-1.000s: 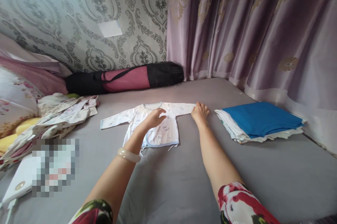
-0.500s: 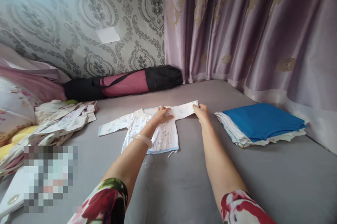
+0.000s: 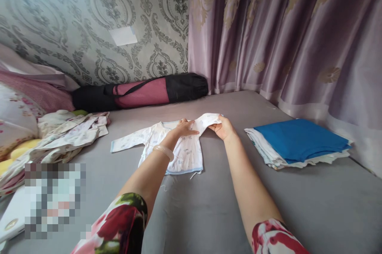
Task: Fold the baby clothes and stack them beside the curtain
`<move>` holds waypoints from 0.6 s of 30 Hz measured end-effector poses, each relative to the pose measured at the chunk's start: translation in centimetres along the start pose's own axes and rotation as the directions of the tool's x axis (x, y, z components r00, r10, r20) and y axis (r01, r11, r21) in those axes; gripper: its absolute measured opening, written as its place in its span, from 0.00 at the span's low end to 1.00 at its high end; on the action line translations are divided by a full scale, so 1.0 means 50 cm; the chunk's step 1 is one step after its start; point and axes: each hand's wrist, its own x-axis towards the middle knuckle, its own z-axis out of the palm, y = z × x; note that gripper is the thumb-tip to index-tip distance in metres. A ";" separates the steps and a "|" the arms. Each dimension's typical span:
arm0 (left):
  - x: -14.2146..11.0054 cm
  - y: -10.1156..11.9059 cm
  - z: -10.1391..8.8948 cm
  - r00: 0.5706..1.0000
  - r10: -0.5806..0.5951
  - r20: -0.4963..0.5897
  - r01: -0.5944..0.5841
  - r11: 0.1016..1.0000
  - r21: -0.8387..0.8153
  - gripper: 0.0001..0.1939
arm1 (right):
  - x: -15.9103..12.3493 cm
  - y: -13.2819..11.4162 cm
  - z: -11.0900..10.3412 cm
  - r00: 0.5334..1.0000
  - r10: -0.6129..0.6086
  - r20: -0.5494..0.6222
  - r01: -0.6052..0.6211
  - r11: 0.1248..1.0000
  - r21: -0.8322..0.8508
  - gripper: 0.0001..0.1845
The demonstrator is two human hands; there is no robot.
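Now holds the raised sleeve end of a small white shirt [image 3: 188,154] in the right hand [image 3: 222,127], at two o'clock from the middle of the shirt, with fingers clenched on the cloth, thumb on top and other fingertips underneath. Bends that sleeve up off the bed [image 3: 193,214]. Rests the left hand [image 3: 182,128] palm down on the upper part of the shirt, near twelve o'clock, with fingers released and thumb spread to the side. Wears a pale bracelet [image 3: 163,151] on the left wrist and flowered sleeves [image 3: 119,222] on both arms.

Has the shirt lying face up on the grey bed, with the other shirt sleeve stretched flat toward nine o'clock, pale blue edging along the hem and a thin tie at five o'clock.

Faces, around the shirt, a folded blue cloth [image 3: 301,138] on top of whitish cloths [image 3: 262,152] at three o'clock, a long black and pink bag [image 3: 143,94] at eleven o'clock, and a heap of clothes [image 3: 74,132] at nine o'clock beside a flowered pillow [image 3: 18,119]. Shows also a white object [image 3: 19,210] between eight and nine o'clock, partly hidden by blurring, plus a purple curtain [image 3: 268,27] toward one and two o'clock, and a sheet of paper [image 3: 123,35] on the patterned wall [image 3: 74,47] at eleven o'clock.
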 end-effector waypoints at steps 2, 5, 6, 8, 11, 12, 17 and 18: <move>0.014 -0.006 0.000 0.999 -0.002 0.032 0.002 1.000 0.000 0.46 | -0.001 0.009 0.010 1.000 0.007 0.020 -0.008 0.999 0.035 0.16; 0.036 -0.015 0.002 0.997 0.004 0.076 -0.005 1.000 0.007 0.47 | -0.004 0.028 0.029 0.999 0.028 0.043 -0.031 0.997 0.069 0.15; 0.042 -0.018 0.003 0.997 0.013 0.080 -0.014 1.000 0.007 0.46 | -0.005 0.034 0.035 0.998 0.035 0.047 -0.038 0.996 0.075 0.14; 0.047 -0.021 0.004 0.997 0.034 0.065 -0.034 0.999 0.000 0.44 | -0.008 0.045 0.048 0.998 0.049 0.045 -0.052 0.995 0.081 0.14; 0.039 -0.023 0.006 0.996 0.090 -0.014 -0.090 0.995 -0.030 0.38 | -0.010 0.060 0.063 0.998 0.056 0.032 -0.059 0.995 0.086 0.14; 0.031 -0.025 0.006 0.993 0.105 -0.046 -0.108 0.992 -0.069 0.35 | -0.010 0.065 0.067 0.998 0.054 0.033 -0.057 0.995 0.086 0.14; -0.042 -0.039 0.012 0.974 -0.125 -0.188 -0.013 0.799 -0.601 0.28 | -0.005 0.109 0.091 0.999 -0.030 0.030 0.030 0.999 0.023 0.14; -0.060 -0.042 0.014 0.965 -0.187 -0.186 -0.003 0.697 -0.717 0.27 | -0.006 0.122 0.096 0.996 -0.047 0.081 0.049 0.999 -0.024 0.16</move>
